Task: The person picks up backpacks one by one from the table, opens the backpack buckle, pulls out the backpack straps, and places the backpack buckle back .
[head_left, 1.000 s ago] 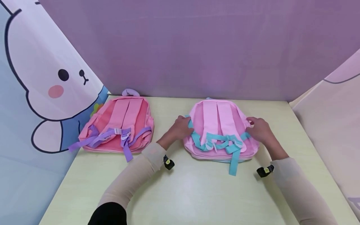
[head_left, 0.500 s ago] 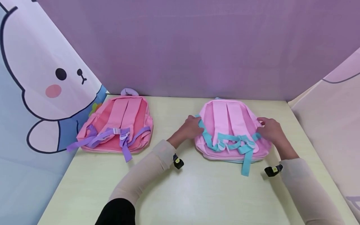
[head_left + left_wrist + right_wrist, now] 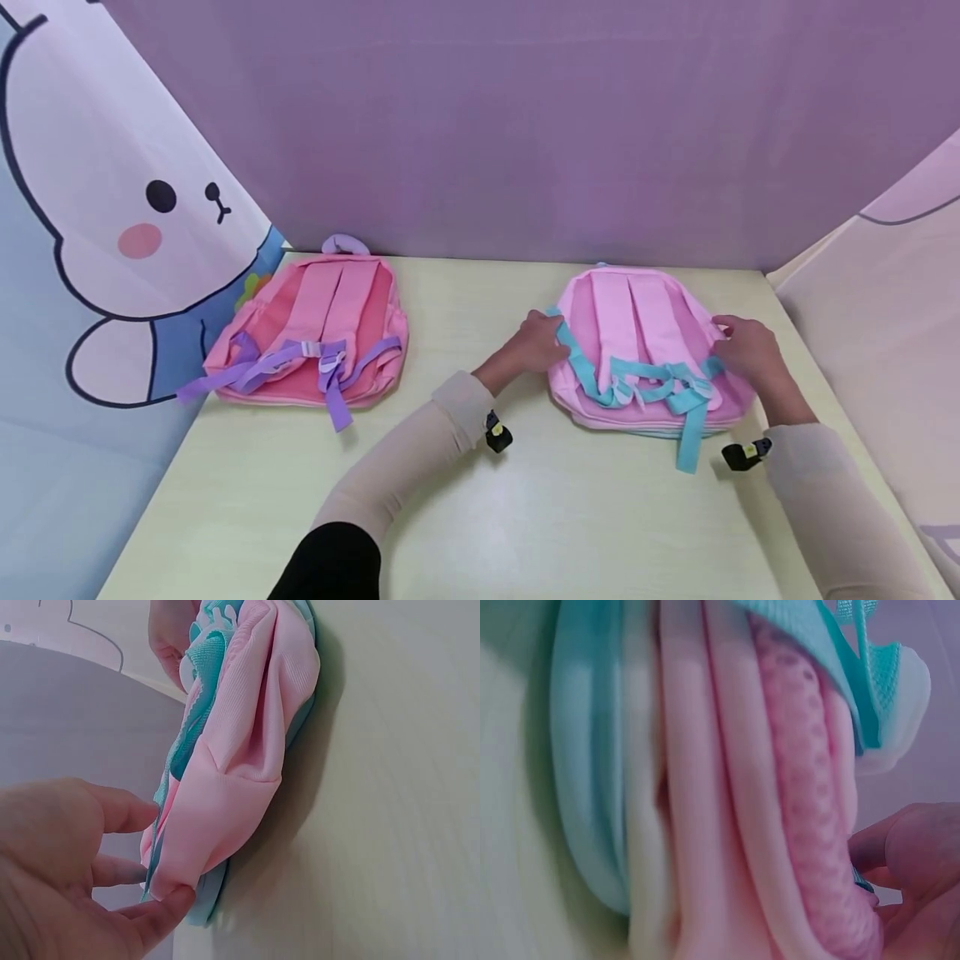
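A light pink backpack (image 3: 617, 317) with teal straps (image 3: 687, 442) lies on the table, its shoulder-strap side up. At its left edge my left hand (image 3: 542, 342) pinches the side; in the left wrist view, thumb and fingers close on pink fabric (image 3: 217, 817) and a teal strap. My right hand (image 3: 752, 354) grips the opposite edge, and the right wrist view has its fingers partly hidden behind the pink padding (image 3: 810, 772). Farther left, apart from both hands, a coral-pink backpack (image 3: 322, 308) with purple straps (image 3: 339, 408) also lies strap side up.
The pale table (image 3: 480, 517) ends at a purple wall (image 3: 525, 125). A cloth printed with a white cartoon animal (image 3: 90, 233) hangs at the left. A light panel (image 3: 892, 333) borders the right side.
Both hands have slid the light pink backpack to the right across the table, nearer the right edge. The coral-pink backpack has stayed in its place.
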`<state>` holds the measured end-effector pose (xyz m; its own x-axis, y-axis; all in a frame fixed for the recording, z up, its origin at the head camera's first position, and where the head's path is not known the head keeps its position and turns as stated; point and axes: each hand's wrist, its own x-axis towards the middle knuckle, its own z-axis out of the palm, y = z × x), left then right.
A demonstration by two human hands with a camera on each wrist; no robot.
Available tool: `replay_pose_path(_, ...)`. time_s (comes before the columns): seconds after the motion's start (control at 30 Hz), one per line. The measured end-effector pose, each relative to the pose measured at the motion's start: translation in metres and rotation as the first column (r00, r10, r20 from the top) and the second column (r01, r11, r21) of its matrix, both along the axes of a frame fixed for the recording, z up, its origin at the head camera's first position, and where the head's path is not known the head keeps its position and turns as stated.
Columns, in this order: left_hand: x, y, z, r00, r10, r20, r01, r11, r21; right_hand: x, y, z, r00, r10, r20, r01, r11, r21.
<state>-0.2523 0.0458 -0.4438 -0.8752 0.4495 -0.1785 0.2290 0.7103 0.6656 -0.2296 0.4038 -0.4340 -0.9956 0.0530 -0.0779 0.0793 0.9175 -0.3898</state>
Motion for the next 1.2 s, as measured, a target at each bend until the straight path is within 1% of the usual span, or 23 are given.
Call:
replay_pose_path(0.17,0.002,0.009,-0.002,1.000,-0.007,0.002,0.007,0.999,0.036,0.001,0.011,-0.001,0.999,-0.032,0.010,0.032,0.999,0.005)
replay_pose_path(0.23,0.002,0.014,-0.002,1.000,-0.007,-0.004,0.007,1.000,0.030,0.002,0.014,0.000,0.999,-0.045,0.003,0.045,0.999,0.005)
replay_pose_path(0.3,0.003,0.018,-0.003,1.000,-0.001,0.006,0.001,0.999,0.042,0.002,0.017,-0.001,0.998,-0.056,-0.007,0.056,0.998,0.007)
replay_pose_path(0.4,0.004,0.024,-0.004,1.000,0.012,0.020,-0.013,0.999,0.036,0.002,0.021,-0.003,0.998,-0.066,-0.019,0.066,0.998,0.005)
replay_pose_path(0.43,0.005,0.026,-0.005,0.999,0.014,0.030,-0.015,0.999,0.047,0.002,0.023,-0.004,0.997,-0.069,-0.023,0.069,0.998,0.006)
replay_pose_path(0.53,0.006,0.031,-0.006,1.000,0.015,0.028,-0.016,0.999,0.042,0.003,0.027,-0.005,0.997,-0.066,-0.042,0.067,0.998,0.012)
replay_pose_path(0.63,0.006,0.035,-0.007,1.000,0.004,0.030,-0.006,0.998,0.055,0.004,0.031,-0.006,0.996,-0.079,-0.047,0.080,0.997,0.008)
replay_pose_path(0.77,0.006,0.042,-0.008,0.999,-0.007,0.034,0.005,0.999,0.053,0.007,0.035,-0.005,0.993,-0.114,-0.019,0.114,0.994,-0.007)
replay_pose_path(0.97,0.009,0.048,-0.005,0.999,-0.021,0.045,0.020,0.999,0.030,0.008,0.043,-0.006,0.991,-0.135,0.010,0.135,0.991,-0.001)
replay_pose_path(1.2,0.012,0.054,-0.002,0.998,-0.053,0.044,0.052,0.998,0.021,0.008,0.049,-0.005,0.989,-0.147,-0.007,0.147,0.989,0.020)
